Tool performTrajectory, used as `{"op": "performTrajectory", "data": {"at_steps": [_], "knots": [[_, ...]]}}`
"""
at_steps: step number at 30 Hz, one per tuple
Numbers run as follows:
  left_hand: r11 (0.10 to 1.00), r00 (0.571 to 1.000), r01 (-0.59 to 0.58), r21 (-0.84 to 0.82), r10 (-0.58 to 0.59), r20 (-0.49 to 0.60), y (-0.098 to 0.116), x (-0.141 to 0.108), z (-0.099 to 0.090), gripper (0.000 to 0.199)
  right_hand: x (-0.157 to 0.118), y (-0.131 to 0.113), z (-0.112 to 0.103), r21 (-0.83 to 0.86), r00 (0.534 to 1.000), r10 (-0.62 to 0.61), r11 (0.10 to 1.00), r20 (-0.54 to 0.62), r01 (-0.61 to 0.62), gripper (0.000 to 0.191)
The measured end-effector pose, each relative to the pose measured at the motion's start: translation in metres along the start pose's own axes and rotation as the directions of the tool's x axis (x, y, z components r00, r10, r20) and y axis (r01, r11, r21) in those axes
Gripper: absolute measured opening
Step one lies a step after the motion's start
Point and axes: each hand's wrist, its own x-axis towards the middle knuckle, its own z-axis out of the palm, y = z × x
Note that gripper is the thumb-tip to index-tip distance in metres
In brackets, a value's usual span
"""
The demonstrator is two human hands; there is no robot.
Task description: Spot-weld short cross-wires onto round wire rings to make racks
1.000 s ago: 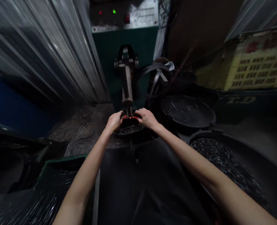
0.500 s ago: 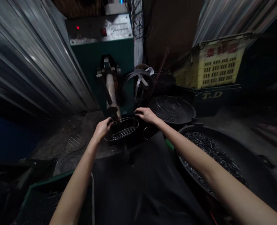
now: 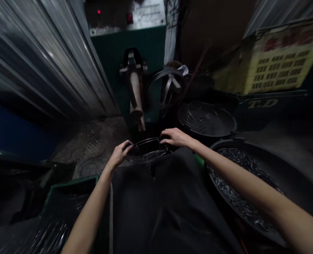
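Observation:
A round wire rack (image 3: 149, 156) with parallel bars and a raised rim is held between my hands, just above the dark apron on my lap. My left hand (image 3: 120, 153) pinches the rim at its left side. On the right side, the fingers of my right hand (image 3: 173, 137) are closed over the rim. Directly beyond the rack is the green spot-welding machine (image 3: 127, 40), with its pale arm and electrode (image 3: 137, 95) pointing down toward the rack's far side. A gap shows between the electrode tip and the rim.
On the right, a large black pan (image 3: 291, 183) holds many small curved metal pieces. Behind it are a second pan (image 3: 211, 120) with wire parts, a wire coil (image 3: 169, 83) and a yellow crate (image 3: 283, 60). A green-rimmed bin (image 3: 71, 183) stands lower left, beside corrugated metal walls (image 3: 53, 56).
The rack has come away from the electrode toward my lap. My right hand, earlier apart from the rack, now grips its rim. The camera view has shifted left and down.

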Motion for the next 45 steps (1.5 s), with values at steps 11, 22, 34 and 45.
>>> {"op": "performTrajectory", "data": {"at_steps": [11, 22, 34, 45], "knots": [[0.969, 0.994, -0.038, 0.244, 0.012, 0.106, -0.002, -0.034, 0.024, 0.029, -0.038, -0.013, 0.056, 0.126, 0.981, 0.090, 0.986, 0.172, -0.112, 0.024], [0.916, 0.988, -0.089, 0.392, 0.031, 0.153, 0.044, -0.004, 0.039, 0.020, -0.025, -0.038, 0.034, 0.090, 0.996, 0.001, 0.996, 0.086, -0.008, 0.007], [0.882, 0.997, -0.038, 0.470, 0.062, -0.037, 0.050, -0.002, 0.005, 0.017, 0.007, -0.059, 0.012, -0.130, 0.999, 0.000, 0.991, -0.052, -0.007, 0.013], [0.912, 0.994, -0.048, 0.407, 0.083, -0.068, 0.021, 0.042, -0.014, 0.016, 0.049, -0.053, 0.004, -0.122, 0.987, 0.085, 0.987, -0.138, -0.102, 0.015]]}}
